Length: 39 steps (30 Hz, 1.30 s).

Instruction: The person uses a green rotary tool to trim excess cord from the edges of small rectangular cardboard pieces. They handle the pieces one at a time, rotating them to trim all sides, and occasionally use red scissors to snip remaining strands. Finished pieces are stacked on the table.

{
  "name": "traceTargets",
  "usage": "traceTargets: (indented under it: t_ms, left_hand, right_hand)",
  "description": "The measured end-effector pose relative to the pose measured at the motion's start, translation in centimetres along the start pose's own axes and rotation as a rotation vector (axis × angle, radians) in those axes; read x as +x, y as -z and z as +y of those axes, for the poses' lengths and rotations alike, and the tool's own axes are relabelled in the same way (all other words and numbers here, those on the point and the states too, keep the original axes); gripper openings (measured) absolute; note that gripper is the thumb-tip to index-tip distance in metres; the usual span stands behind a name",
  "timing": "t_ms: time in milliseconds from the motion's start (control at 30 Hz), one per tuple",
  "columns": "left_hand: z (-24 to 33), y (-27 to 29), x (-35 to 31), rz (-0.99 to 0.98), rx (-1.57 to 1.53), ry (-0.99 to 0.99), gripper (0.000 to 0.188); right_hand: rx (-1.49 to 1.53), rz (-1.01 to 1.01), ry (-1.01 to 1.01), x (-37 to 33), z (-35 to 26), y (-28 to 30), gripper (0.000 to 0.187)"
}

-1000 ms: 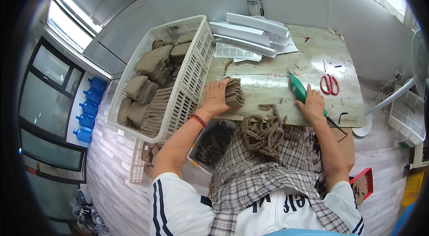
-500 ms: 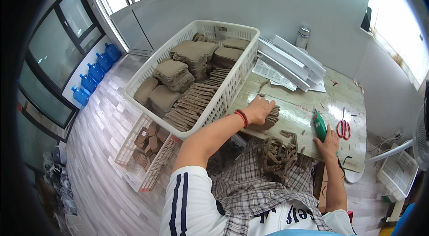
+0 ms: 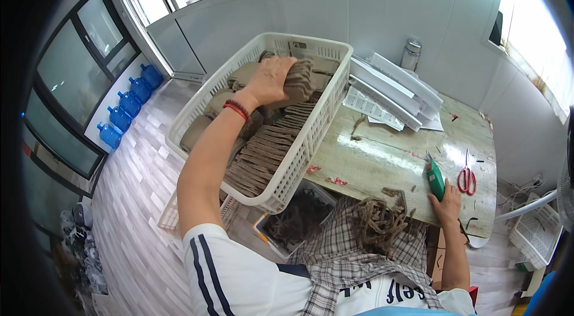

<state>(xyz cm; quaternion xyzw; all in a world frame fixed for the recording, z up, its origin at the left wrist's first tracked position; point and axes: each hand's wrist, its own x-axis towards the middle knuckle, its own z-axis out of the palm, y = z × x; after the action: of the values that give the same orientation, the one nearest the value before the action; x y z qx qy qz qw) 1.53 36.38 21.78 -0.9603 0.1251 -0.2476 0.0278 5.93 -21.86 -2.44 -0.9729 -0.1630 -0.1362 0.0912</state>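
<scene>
My left hand [image 3: 271, 80] is closed round a stack of brown fabric pads [image 3: 299, 81], held on edge above the white plastic basket [image 3: 335, 98]. Inside that basket stand several piles of brown pads, and a long row of pads [image 3: 263, 157] leans along its near side. On the right of the table, my right hand [image 3: 448, 202] grips the back end of a green hand tool [image 3: 434, 177] with a pointed tip, which lies on the tabletop. Red-handled scissors [image 3: 467, 178] rest just right of it. A tangle of brown trimmed strips [image 3: 382, 220] lies on my checked apron.
Papers and white folded strips [image 3: 388, 92] lie at the back of the table [image 3: 371, 160], beside a steel flask [image 3: 411, 55]. Below the table's left edge sits a bin of dark scraps [image 3: 299, 217]. Another basket [image 3: 170, 214] stands lower left. Blue water bottles [image 3: 128, 102] line the far wall.
My left hand has lifted the stack of pads off the table and carried it up and left over the white basket. My right hand stays at the green tool.
</scene>
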Motion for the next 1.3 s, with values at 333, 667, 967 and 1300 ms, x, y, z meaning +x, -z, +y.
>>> traceTargets:
  t_ms: [333, 667, 967, 1300]
  left_hand:
    - [-0.6, -7.3, -2.1, -0.248, -0.132, -0.143, 0.066]
    - [0.1, -4.8, -3.4, -0.471, -0.24, -0.043, 0.084]
    - [-1.8, -5.9, 0.1, -0.608, -0.587, 0.22, 0.062]
    - [0.9, -10.9, 0.5, -0.263, -0.341, 0.433, 0.046]
  right_hand:
    - [0.021, -0.009, 0.024, -0.3, -0.2, 0.6, 0.077]
    - [0.007, -0.004, 0.022, -0.5, -0.2, 0.6, 0.074]
    - [0.022, -0.003, 0.009, -0.3, 0.0, 0.3, 0.074]
    - [0.04, -0.001, 0.015, -0.4, -0.3, 0.4, 0.074]
